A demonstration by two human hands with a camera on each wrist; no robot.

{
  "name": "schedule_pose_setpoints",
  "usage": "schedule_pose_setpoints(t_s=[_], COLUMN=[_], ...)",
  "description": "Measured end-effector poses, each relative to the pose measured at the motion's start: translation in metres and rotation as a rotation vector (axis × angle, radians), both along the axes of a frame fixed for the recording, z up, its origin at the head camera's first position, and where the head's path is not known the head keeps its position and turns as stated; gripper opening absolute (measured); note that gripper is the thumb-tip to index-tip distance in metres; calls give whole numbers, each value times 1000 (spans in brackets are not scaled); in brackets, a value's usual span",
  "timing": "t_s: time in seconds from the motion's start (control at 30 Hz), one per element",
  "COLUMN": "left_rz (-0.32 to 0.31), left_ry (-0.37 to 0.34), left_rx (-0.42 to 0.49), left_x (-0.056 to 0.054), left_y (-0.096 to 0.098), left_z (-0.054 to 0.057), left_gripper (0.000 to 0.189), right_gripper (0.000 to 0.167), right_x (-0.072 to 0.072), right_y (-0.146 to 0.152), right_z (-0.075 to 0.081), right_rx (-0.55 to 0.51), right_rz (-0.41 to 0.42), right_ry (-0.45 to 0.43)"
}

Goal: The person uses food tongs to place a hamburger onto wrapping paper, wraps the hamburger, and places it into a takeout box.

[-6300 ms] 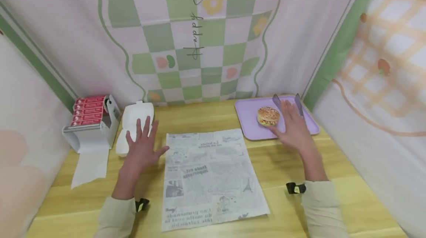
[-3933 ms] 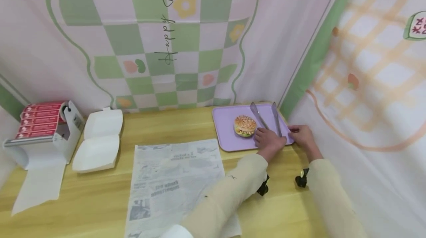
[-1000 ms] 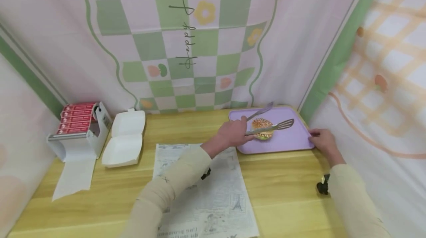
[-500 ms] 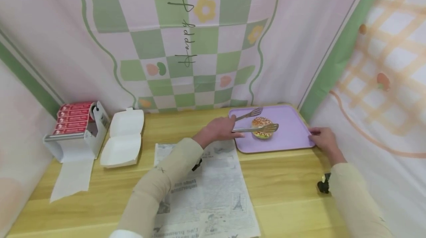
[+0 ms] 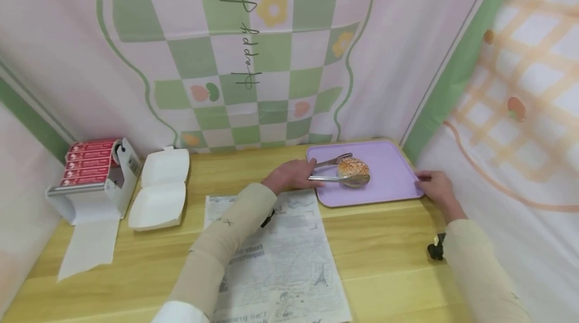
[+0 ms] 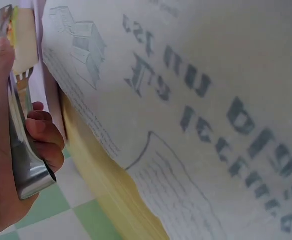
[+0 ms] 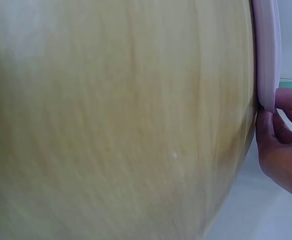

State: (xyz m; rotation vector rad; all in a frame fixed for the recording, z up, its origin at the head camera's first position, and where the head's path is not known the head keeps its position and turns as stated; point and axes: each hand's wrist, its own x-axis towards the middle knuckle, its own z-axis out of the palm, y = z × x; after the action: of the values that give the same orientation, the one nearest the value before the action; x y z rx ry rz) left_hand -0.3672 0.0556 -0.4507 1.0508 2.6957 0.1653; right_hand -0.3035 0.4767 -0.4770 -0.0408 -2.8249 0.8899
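Observation:
My left hand (image 5: 293, 174) grips a pair of metal tongs (image 5: 326, 179) at the left end of the lilac tray (image 5: 391, 177). Slotted tong heads lie on either side of a sesame-bun hamburger (image 5: 353, 166), which sits toward the tray's left part. In the left wrist view, the fingers curl round the tongs (image 6: 23, 155), and a piece of the burger (image 6: 25, 40) shows beyond them. My right hand (image 5: 438, 190) pinches the tray's near right corner. The right wrist view has the thumb over the tray rim (image 7: 269, 60) and other fingers beneath it.
Printed paper (image 5: 289, 262) lies in front of the tray, under my left forearm. An open white takeaway box (image 5: 158, 205) stands to the left. Beside it is a dispenser (image 5: 122, 182) holding red packets (image 5: 88, 159), with a white paper strip hanging out. Curtains enclose the wooden table (image 5: 384, 262).
Earlier both hands were empty and the tongs lay on the tray. My left hand took them up and moved left; their heads have since drawn in around the hamburger. The right hand keeps the tray corner.

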Motion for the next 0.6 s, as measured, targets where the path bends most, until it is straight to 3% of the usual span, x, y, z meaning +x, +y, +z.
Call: schedule_pose_setpoints(t_s=[0.33, 0.6], left_rz=[5, 5], left_ry=[-9, 34], left_rx=[-23, 64], left_x=[-4, 3], left_y=[-1, -23], left_z=[-3, -1], left_gripper=[77, 70], right_gripper=[33, 35], right_x=[1, -1], right_y=[-3, 0], right_z=[1, -1], right_rx=[-14, -7], right_rz=[-2, -16], right_ry=[-15, -44])
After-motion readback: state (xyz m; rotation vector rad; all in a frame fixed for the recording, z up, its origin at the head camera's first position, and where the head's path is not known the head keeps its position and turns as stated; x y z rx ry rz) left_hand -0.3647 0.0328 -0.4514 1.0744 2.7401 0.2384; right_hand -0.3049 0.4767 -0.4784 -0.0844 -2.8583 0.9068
